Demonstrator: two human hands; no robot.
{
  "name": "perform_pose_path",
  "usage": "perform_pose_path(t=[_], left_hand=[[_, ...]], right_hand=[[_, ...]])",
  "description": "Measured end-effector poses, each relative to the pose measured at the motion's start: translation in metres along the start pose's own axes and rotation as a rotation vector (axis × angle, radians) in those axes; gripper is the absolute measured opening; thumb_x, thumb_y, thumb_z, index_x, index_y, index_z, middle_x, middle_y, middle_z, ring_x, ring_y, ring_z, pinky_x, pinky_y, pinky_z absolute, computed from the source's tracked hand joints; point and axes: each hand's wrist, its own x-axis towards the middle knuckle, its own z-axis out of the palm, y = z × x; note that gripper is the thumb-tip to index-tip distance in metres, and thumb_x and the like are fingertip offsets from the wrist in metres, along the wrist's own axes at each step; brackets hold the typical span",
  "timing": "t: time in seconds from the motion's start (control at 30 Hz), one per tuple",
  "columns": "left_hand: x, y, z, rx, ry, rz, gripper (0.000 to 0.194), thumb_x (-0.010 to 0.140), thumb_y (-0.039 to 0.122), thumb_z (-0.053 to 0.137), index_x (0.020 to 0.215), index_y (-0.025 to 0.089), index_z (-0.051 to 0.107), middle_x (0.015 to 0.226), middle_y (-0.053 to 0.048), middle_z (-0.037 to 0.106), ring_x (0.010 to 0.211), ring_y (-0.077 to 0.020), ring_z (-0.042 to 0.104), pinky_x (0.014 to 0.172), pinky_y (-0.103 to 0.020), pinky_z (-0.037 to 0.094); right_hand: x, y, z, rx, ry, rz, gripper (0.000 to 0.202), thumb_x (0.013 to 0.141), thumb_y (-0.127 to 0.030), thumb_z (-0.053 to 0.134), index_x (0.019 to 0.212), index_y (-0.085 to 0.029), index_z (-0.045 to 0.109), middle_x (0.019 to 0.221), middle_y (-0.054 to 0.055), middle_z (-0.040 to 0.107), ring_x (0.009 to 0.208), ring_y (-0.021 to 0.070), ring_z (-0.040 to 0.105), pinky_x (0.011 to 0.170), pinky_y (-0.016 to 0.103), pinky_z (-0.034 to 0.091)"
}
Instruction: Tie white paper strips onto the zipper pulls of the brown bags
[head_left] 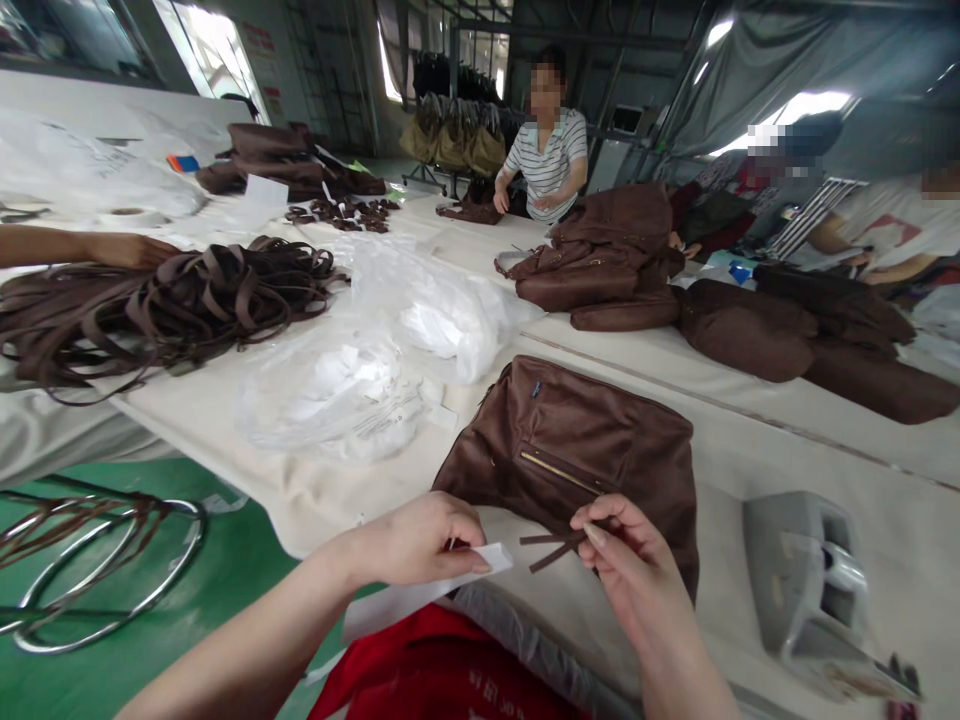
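My left hand [424, 540] is closed on a strip of white paper [405, 598], pinched between thumb and fingers above the table's near edge. To its right, my right hand [626, 555] pinches thin brown leather strips [551, 548], whose two loose ends point left toward the paper. A brown leather bag [600, 430] with a gold zipper lies flat on the table just beyond both hands. The right hand overlaps the bag's near side, so part of the bag is hidden.
Clear plastic bags [337, 390] lie left of the bag on the white table [720, 440]. A grey tape dispenser [802, 590] stands at right. Brown straps [172, 310] are piled left, near another person's hand. More brown bags [600, 250] and a person [551, 150] are beyond.
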Motion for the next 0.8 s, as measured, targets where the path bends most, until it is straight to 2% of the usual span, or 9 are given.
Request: perform_pose_path(t=[0.23,0.43,0.6,0.8], left_hand=[[0.002,0.006,-0.003,-0.022,0.002,0.003,0.024,0.089,0.035,0.054,0.079,0.017,0.066,0.072,-0.003,0.063,0.066,-0.0117,0.056,0.062,-0.020,0.038],[0.005,0.003,-0.002,-0.097,0.002,-0.025,0.031,0.089,0.039,0.051,0.076,0.015,0.065,0.069,-0.003,0.060,0.063,-0.0105,0.052,0.060,-0.020,0.036],[0.008,-0.003,-0.003,-0.082,0.008,-0.080,0.030,0.090,0.039,0.051,0.077,0.014,0.063,0.072,-0.001,0.060,0.064,-0.0091,0.050,0.059,-0.019,0.034],[0.013,-0.001,-0.002,-0.041,-0.007,-0.044,0.030,0.089,0.038,0.052,0.074,0.014,0.063,0.069,-0.002,0.058,0.064,-0.0102,0.051,0.059,-0.020,0.034]], right_hand=[[0.003,0.007,0.001,-0.079,-0.039,-0.025,0.014,0.074,-0.024,0.072,0.084,-0.021,0.062,0.084,0.002,0.065,0.062,0.0103,0.053,0.060,0.024,0.043],[0.002,0.010,0.001,-0.086,-0.050,-0.045,0.014,0.074,-0.026,0.073,0.080,-0.022,0.061,0.085,0.003,0.065,0.067,0.0135,0.055,0.064,0.028,0.045],[0.000,0.010,-0.004,-0.100,-0.065,-0.015,0.014,0.075,-0.027,0.072,0.080,-0.021,0.060,0.086,0.003,0.065,0.069,0.0138,0.056,0.065,0.028,0.045],[0.003,0.012,-0.008,-0.166,-0.105,0.015,0.012,0.077,-0.029,0.070,0.081,-0.021,0.061,0.087,0.003,0.066,0.067,0.0133,0.057,0.065,0.028,0.046]])
